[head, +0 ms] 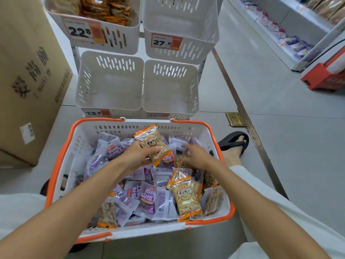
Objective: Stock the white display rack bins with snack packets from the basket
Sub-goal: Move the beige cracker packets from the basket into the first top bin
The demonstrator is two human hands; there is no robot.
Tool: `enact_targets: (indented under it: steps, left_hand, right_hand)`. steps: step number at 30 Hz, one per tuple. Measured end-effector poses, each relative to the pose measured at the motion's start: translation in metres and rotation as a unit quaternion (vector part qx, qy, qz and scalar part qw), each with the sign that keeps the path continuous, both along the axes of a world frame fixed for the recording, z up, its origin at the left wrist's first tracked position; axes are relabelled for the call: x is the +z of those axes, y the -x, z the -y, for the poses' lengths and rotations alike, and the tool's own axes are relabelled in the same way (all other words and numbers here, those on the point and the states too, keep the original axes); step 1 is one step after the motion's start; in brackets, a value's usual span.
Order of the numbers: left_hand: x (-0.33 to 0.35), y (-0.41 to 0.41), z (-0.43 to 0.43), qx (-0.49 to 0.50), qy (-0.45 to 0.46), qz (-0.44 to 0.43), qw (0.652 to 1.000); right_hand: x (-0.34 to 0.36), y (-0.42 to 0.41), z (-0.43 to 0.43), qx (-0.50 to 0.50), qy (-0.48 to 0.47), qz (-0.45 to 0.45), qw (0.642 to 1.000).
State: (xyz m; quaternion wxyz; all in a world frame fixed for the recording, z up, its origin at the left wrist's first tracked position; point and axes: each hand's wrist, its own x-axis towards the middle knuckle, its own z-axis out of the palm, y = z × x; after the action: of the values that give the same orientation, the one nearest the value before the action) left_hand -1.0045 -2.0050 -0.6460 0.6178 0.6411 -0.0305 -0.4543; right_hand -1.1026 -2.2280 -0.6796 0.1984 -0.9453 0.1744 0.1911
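Stock position, as you look down:

- Basket (61,156): white slotted walls and an orange rim. It stands on the floor in the lower centre of the frame, with its far rim just below the lowest bins.
- Purple packets (147,199): these fill most of the basket and are printed with white Chinese characters; a barcode shows on one.
- Orange-trimmed packets: these have clear fronts showing pale stick snacks and a round label. One loose packet (186,197) lies at the lower right of the basket.
- Your left hand (139,156): its fingers are curled round a raised orange-trimmed packet (152,144) above the middle of the basket.
- Your right hand (196,156): it is down among the packets just right of the left one. The fingers are blurred, so you cannot tell whether it holds anything.
- Lower left bin (110,81): its bare white bottom shows, and its tag (93,113) reads "13.5".
- Lower right bin (170,86): its bottom is also bare, and its tag (156,115) is partly cut off by the basket.
- Upper left bin (119,38): it holds orange-and-brown packets and is tagged "22.8".
- Upper right bin (179,25): it is tagged "27.6".
- Cardboard box (28,71): it stands at the left edge, close to the basket and bins, and carries dark Chinese print.
- Open grey floor lies right of the basket, up to a metal strip (242,113).
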Motion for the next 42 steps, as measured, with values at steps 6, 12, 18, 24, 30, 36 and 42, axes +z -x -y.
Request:
enact_targets:
  steps: [6,12,18,24,30,36,42]
  left_hand:
    - [0.008,-0.016,-0.017,0.018,-0.004,0.039,0.999]
    - [0.048,-0.032,-0.005,0.03,0.016,0.066,0.997]
    - [0.113,-0.068,-0.008,0.047,0.03,0.145,0.988]
    - [0.15,-0.133,-0.02,0.074,0.033,0.239,0.968]
    - [0.193,-0.225,-0.012,0.101,-0.081,0.481,0.867]
    - [0.218,-0.337,-0.005,0.151,-0.167,0.614,0.756]
    - [0.183,-0.412,-0.015,0.082,-0.306,0.635,0.705]
  right_hand:
    - [0.021,-0.006,-0.003,-0.06,0.027,0.204,0.977]
    - [0.12,-0.06,-0.069,-0.143,-0.34,0.217,0.904]
    - [0.156,-0.124,-0.124,-0.164,-0.339,0.274,0.885]
    - [0.195,-0.191,-0.132,-0.143,-0.451,0.241,0.847]
    - [0.229,-0.267,-0.108,-0.092,-0.549,0.248,0.793]
    - [0.25,-0.375,-0.079,-0.169,-0.539,0.326,0.758]
    - [0.252,-0.48,-0.073,-0.18,-0.403,0.353,0.825]
